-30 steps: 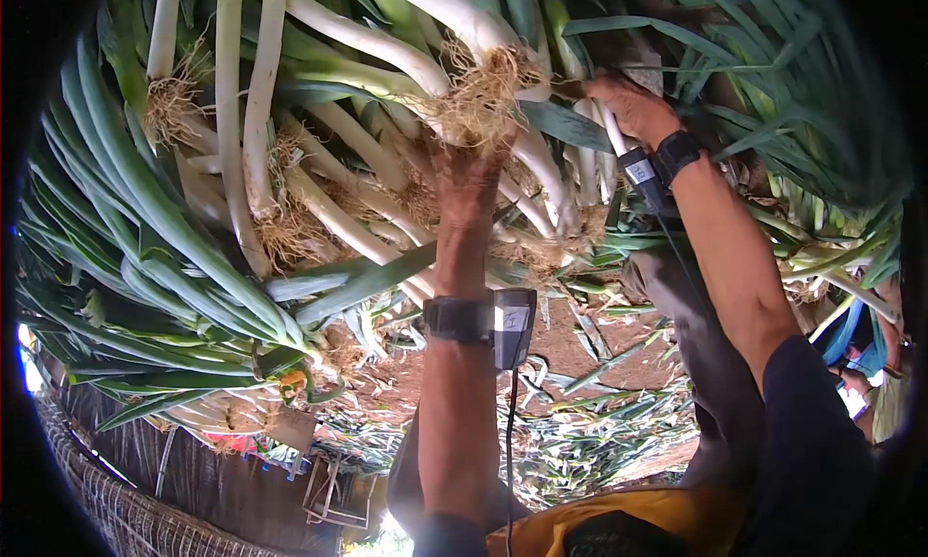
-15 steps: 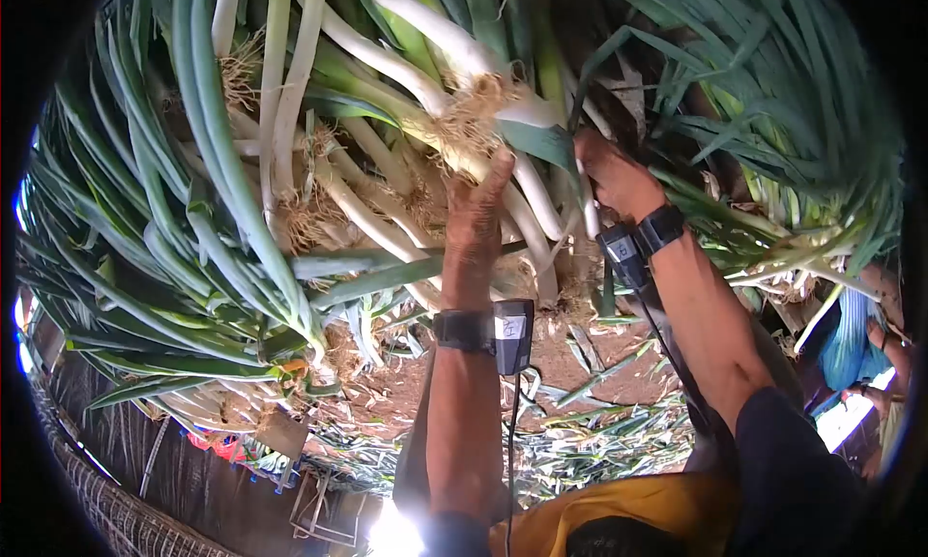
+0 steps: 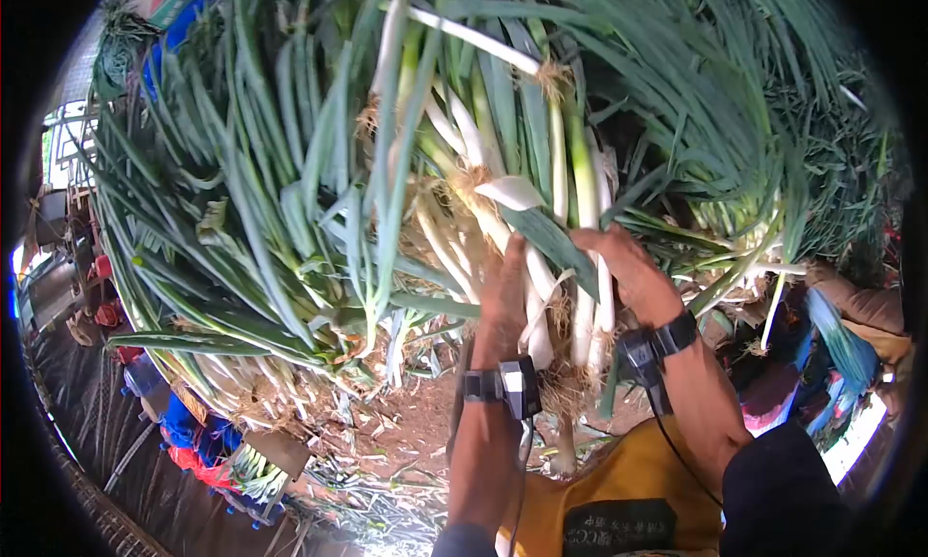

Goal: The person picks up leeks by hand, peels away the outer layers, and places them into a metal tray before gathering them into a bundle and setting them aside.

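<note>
Several green onions (image 3: pixel 583 185) with white stems and brown roots lie lengthwise between my two hands, roots toward my body. My left hand (image 3: pixel 503 291) is at the left side of these stems, its fingers partly hidden by them. My right hand (image 3: pixel 633 272) is at their right side, fingers bent round the outer stems near a folded green leaf (image 3: pixel 551 243). Both hands appear closed on the bunch. Above my left hand lie more white stems with tangled roots (image 3: pixel 469 177).
A large heap of green onions (image 3: pixel 242 199) spreads at the left, another pile (image 3: pixel 715 102) at the right. Leaf scraps cover the brown ground (image 3: pixel 411 422). Red and blue items (image 3: pixel 198 446) are at the lower left. At the right edge is part of another person (image 3: pixel 860 315).
The view has shifted, showing more of the heap and my yellow garment. Several stems now stand gathered between my hands, their roots hanging lower toward my body.
</note>
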Tool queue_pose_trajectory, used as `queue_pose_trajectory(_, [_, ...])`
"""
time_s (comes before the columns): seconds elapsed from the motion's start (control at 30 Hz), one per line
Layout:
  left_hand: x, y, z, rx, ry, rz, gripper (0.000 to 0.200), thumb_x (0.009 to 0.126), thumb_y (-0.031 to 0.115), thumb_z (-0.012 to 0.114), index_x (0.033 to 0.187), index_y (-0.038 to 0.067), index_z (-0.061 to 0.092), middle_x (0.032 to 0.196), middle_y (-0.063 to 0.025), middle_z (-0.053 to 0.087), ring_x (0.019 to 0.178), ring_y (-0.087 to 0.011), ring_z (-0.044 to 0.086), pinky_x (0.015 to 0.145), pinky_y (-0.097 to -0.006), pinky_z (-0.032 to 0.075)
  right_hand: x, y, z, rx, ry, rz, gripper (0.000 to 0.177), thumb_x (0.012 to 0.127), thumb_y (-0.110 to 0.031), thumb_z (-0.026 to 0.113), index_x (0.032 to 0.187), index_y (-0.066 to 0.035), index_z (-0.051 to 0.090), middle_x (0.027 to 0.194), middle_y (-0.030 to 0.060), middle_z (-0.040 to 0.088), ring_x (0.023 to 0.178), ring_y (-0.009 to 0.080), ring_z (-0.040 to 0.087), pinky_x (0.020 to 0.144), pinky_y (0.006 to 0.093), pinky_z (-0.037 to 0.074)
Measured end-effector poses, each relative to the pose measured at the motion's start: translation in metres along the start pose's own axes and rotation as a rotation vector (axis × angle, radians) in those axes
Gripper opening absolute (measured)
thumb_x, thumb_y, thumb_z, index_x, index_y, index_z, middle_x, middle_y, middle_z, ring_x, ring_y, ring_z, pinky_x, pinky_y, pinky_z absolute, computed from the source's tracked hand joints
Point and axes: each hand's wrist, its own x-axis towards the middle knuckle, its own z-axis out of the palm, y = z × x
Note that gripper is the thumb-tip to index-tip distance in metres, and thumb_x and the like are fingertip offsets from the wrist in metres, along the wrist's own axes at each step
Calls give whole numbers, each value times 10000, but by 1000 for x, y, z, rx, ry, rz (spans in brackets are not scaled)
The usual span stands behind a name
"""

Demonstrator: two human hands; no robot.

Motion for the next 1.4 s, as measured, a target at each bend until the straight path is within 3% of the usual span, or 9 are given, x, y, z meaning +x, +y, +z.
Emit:
queue_pose_trajectory(0.13, [-72,41,12,177,-46,37,718,1008,543,536,1365,-80,537,1352,-281,576,1278,-329,547,1106,-417,439,-66,7,-1,-216,-24,-117,267,920,-242,654,1114,-69,715,1056,69,643,973,193,605,897,316,476])
queue_pose_trajectory(0.23, [-125,55,-2,68,-95,-38,679,979,528,611,1322,-57,580,1295,-196,623,1174,-253,594,1002,-358,481,-149,-5,48,-100,52,-163,423,854,-366,693,1034,14,734,909,55,679,823,154,615,760,273,487])
queue_pose_trajectory(0.33, [-162,60,-21,-162,-190,4,616,982,480,640,1301,-43,584,1222,-147,658,1079,-206,630,899,-324,522,-182,9,67,-223,83,-166,323,897,-15,556,1177,-75,705,1025,138,661,1049,282,601,933,365,443])
queue_pose_trajectory(0.43, [-171,68,-34,-113,-194,-26,553,1010,424,618,1304,-42,569,1205,-130,664,1025,-185,646,855,-310,535,-201,-12,100,-110,121,-26,425,914,-228,687,1235,37,606,1031,75,638,959,181,594,861,321,463])
queue_pose_trajectory(0.5, [-181,62,-50,-132,-291,-113,566,1034,433,568,1389,-6,525,1289,-129,626,1168,-216,599,1012,-336,478,-221,-8,111,-45,127,-92,508,865,-311,714,1204,56,620,1009,65,644,912,154,596,815,309,474])
queue_pose_trajectory(0.93, [-264,58,-40,-143,-330,-192,512,994,407,658,1340,56,518,1171,-63,649,1013,-150,631,827,-293,530,-308,-4,116,-25,69,5,331,940,-305,635,1056,-1,695,893,24,673,810,101,606,728,262,477])
queue_pose_trajectory(1.17, [-317,73,5,42,-395,167,536,1006,402,641,1358,14,528,1293,-76,594,1184,-158,547,1006,-313,449,-347,15,71,82,-42,-46,296,920,-227,630,1092,7,685,905,27,679,819,125,631,721,281,495])
queue_pose_trajectory(1.27, [-337,48,16,374,-388,88,516,1019,372,626,1358,-3,521,1258,-65,612,1168,-150,550,1008,-301,445,-383,26,55,169,3,-138,352,914,-251,629,1158,1,664,968,21,686,852,118,633,746,268,502])
queue_pose_trajectory(1.4, [-384,19,63,64,-465,310,452,1031,347,609,1305,-6,534,1176,-44,625,1114,-139,561,984,-306,454,-406,70,-7,0,-74,-103,396,906,-399,643,1126,-74,699,948,-4,678,833,105,614,727,255,469])
